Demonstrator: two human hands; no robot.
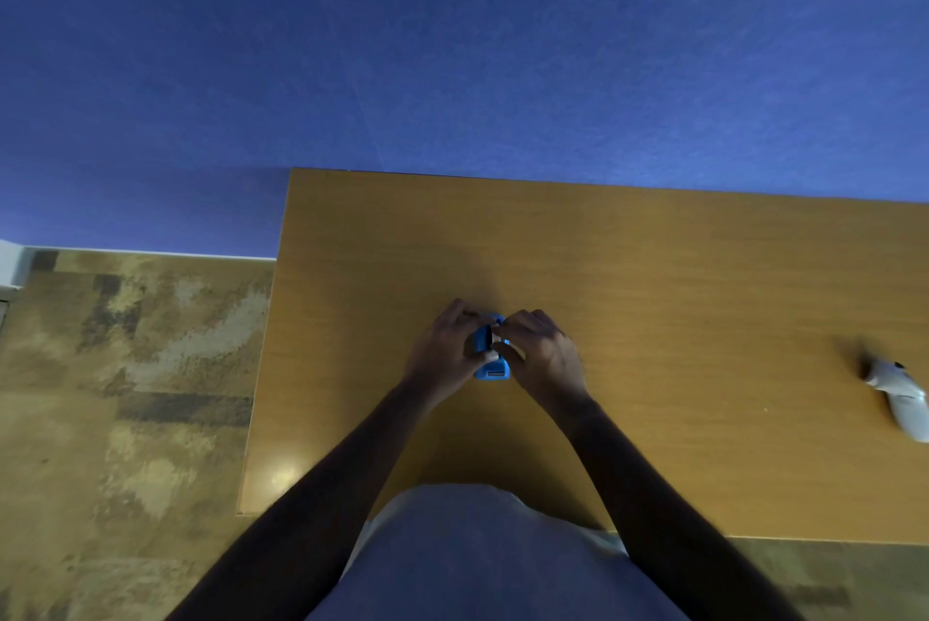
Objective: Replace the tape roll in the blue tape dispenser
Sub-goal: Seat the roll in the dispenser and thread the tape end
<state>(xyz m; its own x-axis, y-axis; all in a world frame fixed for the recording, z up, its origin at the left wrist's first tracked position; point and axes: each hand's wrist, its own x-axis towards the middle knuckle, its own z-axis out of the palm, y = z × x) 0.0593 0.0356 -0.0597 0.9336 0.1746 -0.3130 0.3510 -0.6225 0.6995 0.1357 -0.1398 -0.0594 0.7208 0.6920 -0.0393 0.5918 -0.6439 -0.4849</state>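
Note:
A small blue tape dispenser rests on the wooden table, near its middle. My left hand grips the dispenser's left side, fingers curled over its top. From the right, my right hand closes on it, with fingertips pinching something pale at the top of the dispenser. Whether that is the tape roll I cannot tell, since the fingers hide most of the dispenser's body. Only the dispenser's near end and a strip of its top show between the hands.
A white handheld controller lies at the table's right edge. The table's left edge runs down beside patterned brown flooring. A blue wall stands behind the table. My pale shirt meets the near edge.

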